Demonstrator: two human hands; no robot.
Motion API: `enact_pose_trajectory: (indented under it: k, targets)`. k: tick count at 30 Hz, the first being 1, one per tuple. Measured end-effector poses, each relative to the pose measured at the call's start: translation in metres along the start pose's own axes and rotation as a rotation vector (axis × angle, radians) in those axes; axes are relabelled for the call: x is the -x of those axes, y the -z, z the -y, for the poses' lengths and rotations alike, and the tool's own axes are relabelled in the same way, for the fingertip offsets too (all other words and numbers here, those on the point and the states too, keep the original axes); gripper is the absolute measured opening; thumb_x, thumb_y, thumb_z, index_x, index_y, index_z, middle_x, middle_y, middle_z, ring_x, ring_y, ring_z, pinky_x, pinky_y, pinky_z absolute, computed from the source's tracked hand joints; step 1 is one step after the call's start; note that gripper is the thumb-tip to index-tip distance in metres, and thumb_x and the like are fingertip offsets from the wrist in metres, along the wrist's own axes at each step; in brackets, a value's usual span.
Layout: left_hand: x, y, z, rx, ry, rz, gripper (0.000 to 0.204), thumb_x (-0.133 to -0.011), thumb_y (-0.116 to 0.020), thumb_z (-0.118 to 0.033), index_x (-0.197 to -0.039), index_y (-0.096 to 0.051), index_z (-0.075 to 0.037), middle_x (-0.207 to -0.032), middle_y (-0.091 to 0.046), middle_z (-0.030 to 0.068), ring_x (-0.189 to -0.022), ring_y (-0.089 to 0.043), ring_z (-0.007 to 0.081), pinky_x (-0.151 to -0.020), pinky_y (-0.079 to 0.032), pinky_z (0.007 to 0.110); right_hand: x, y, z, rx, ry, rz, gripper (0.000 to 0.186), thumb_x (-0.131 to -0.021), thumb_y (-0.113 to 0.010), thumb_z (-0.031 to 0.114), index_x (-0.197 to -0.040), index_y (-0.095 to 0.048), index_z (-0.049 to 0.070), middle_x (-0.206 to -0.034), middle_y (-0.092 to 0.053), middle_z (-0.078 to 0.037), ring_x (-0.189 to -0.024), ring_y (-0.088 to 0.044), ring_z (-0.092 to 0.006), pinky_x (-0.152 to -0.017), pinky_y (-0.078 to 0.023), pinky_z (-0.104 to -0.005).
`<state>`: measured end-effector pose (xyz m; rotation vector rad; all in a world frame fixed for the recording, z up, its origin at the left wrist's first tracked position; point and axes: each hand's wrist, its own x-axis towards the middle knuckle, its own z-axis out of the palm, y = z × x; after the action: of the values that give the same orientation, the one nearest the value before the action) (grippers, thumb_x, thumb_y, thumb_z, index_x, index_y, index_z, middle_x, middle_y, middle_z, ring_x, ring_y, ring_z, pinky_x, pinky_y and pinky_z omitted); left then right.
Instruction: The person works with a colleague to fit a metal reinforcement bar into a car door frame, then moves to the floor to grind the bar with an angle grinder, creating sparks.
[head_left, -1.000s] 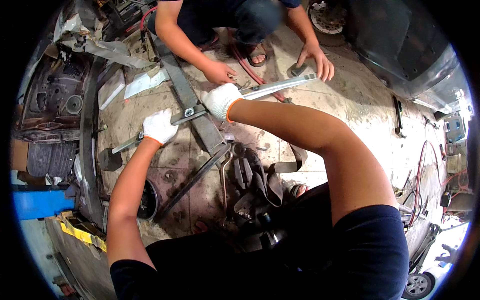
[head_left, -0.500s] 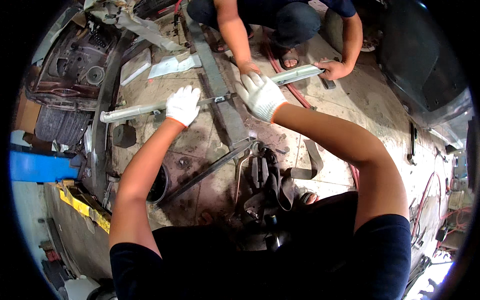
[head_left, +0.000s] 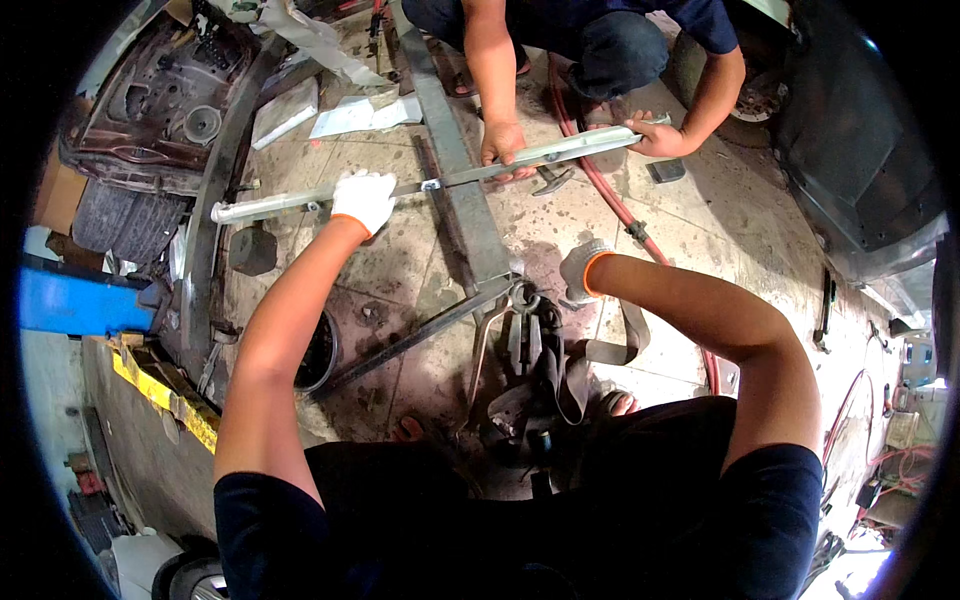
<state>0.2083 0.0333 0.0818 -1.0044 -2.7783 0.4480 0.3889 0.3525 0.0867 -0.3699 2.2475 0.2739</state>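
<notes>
On a stained workshop floor, a gloved left hand closes around a long metal bar lying across a steel beam; the gloved right hand, loosely curled, hovers beside tangled straps. A co-worker's bare hands grip the bar's far end.

Right hand fingers hidden, grip unclear; co-worker's head cut off.

my white knit work gloves: 2, left and right | bare hands of the person crouched opposite me: 2 | long pale grey metal bars: 1 | red rubber hoses on the floor: 1
</notes>
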Motion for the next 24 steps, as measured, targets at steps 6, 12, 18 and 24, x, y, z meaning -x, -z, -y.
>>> enact_pose_trajectory:
  k: [6, 12, 18, 24]
  targets:
    - [0.000, -0.012, 0.005, 0.083, 0.003, 0.143, 0.024, -0.090, -0.066, -0.033, -0.094, -0.066, -0.010, -0.089, -0.071, 0.0115, -0.093, -0.067, 0.0311, -0.082, -0.052, 0.047, -0.004, -0.004, -0.013, -0.040, -0.008, 0.066, 0.037, -0.084, -0.060, 0.038, -0.097, -0.077, 0.007, -0.098, -0.075, -0.016, -0.093, -0.072, -0.0362, -0.077, -0.055, -0.0500]
    - [0.001, -0.015, 0.013, 0.074, 0.023, 0.136, 0.027, -0.086, -0.068, -0.036, -0.090, -0.068, -0.010, -0.087, -0.072, 0.0127, -0.091, -0.067, 0.0331, -0.079, -0.054, 0.049, -0.005, -0.006, -0.016, -0.057, 0.012, 0.075, 0.040, -0.085, -0.058, 0.039, -0.099, -0.076, 0.006, -0.099, -0.074, -0.017, -0.094, -0.071, -0.0363, -0.077, -0.055, -0.0502]
    - [0.001, -0.006, 0.004, 0.001, 0.036, 0.121, 0.026, -0.087, -0.066, -0.037, -0.090, -0.069, -0.011, -0.086, -0.073, 0.0109, -0.092, -0.067, 0.0310, -0.077, -0.053, 0.047, -0.002, -0.006, -0.018, -0.061, 0.020, 0.090, 0.042, -0.086, -0.057, 0.040, -0.100, -0.076, 0.005, -0.100, -0.074, -0.017, -0.094, -0.071, -0.0365, -0.077, -0.055, -0.0504]
    - [0.003, 0.002, 0.002, 0.005, 0.037, 0.129, 0.026, -0.088, -0.064, -0.037, -0.092, -0.070, -0.012, -0.087, -0.073, 0.0100, -0.093, -0.068, 0.0297, -0.081, -0.052, 0.048, -0.006, -0.007, -0.015, -0.040, 0.024, 0.104, 0.045, -0.087, -0.055, 0.042, -0.102, -0.075, 0.004, -0.100, -0.074, -0.018, -0.094, -0.071, -0.0367, -0.078, -0.055, -0.0506]
